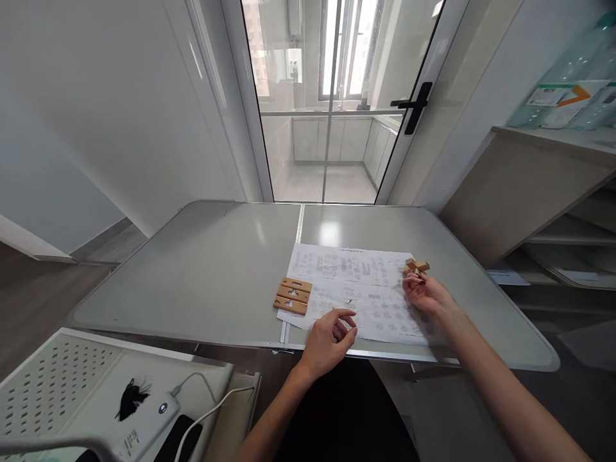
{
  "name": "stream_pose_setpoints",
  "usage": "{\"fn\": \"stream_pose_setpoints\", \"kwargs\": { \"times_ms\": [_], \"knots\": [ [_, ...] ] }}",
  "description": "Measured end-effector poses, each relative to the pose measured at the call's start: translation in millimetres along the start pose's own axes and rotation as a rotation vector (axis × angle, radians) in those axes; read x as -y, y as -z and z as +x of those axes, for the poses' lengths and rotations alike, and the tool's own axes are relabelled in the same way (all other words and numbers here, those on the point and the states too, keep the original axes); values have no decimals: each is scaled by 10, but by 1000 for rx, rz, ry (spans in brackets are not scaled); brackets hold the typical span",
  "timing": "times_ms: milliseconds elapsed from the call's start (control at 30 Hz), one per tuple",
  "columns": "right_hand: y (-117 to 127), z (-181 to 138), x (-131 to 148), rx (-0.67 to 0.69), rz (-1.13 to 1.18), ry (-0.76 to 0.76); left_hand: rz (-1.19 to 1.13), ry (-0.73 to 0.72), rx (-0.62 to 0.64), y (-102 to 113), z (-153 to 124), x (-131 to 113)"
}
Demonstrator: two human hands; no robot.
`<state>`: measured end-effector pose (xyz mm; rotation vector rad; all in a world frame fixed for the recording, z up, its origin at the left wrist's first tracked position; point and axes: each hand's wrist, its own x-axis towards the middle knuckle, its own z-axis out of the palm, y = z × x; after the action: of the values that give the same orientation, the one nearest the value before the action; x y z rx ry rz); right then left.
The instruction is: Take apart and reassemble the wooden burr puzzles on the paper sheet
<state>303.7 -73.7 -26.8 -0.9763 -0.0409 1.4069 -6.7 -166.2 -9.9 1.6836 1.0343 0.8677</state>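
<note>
The person's right hand (423, 294) is pinching the wooden blocks (418, 265) between its fingertips, at the right edge of the printed sheet (380, 301). The blocks are crossing one another and sticking out in several directions above the fingers. The left hand (333, 337) is hovering around the sheet's near edge, its fingers curling loosely, the thumb standing apart from them and nothing showing between. Beyond its fingertips, a small dark spot is showing on the sheet; whether it is print or an object, one cannot tell.

Three slats (293, 296) with cut-outs are lying side by side at the sheet's left edge, partly covering it. The sheet is lying across the right half of the table (192, 269), its left edge reaching over the metal seam. At lower left, a white device (156, 417) with a cable is resting on a cart (86, 372), and a black tuft (131, 401) is lying just beside it. Beyond the table, a glass door (330, 141) is standing.
</note>
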Motion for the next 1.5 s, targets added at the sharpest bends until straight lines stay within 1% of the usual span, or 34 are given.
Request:
{"fn": "stream_pose_setpoints", "kwargs": {
  "times_ms": [133,267,400,500,567,633,700,733,800,833,900,967,1033,1133,1200,1300,1500],
  "knots": [
    [8,126,52,-9,-32,36,42,2,-6,9,-1,-32],
    [3,52,31,29,-87,72,64,7,-13,14,-4,-51],
    [-21,-202,-140,104,-164,114,82,18,-11,6,-15,-77],
    [-51,-459,-381,173,-248,142,66,13,23,27,-30,-118],
    [-79,-634,-553,223,-330,161,93,-38,23,85,-36,-144],
    [-113,-792,-698,273,-427,184,206,-143,-33,189,-29,-146],
    [-146,-921,-798,314,-509,222,392,-242,-143,332,-6,-102],
    [-159,-973,-831,330,-547,244,492,-257,-210,410,9,-60],
    [-177,-1049,-870,363,-627,277,669,-203,-348,563,39,58],
    [-180,-1075,-880,379,-668,290,738,-158,-394,631,50,128],
    [-180,-1105,-890,407,-749,312,841,-74,-429,736,65,264],
    [-174,-1118,-897,426,-818,327,908,-3,-411,797,70,369],
    [-167,-1123,-903,436,-869,339,942,37,-372,818,76,425],
    [-159,-1134,-912,436,-919,359,952,64,-315,809,101,440],
    [-157,-1148,-914,430,-937,369,949,82,-301,800,128,439],
    [-158,-1170,-907,423,-959,378,942,86,-297,798,165,456],
    [-144,-1166,-913,417,-967,369,923,35,-256,778,194,467]
  ]
}}
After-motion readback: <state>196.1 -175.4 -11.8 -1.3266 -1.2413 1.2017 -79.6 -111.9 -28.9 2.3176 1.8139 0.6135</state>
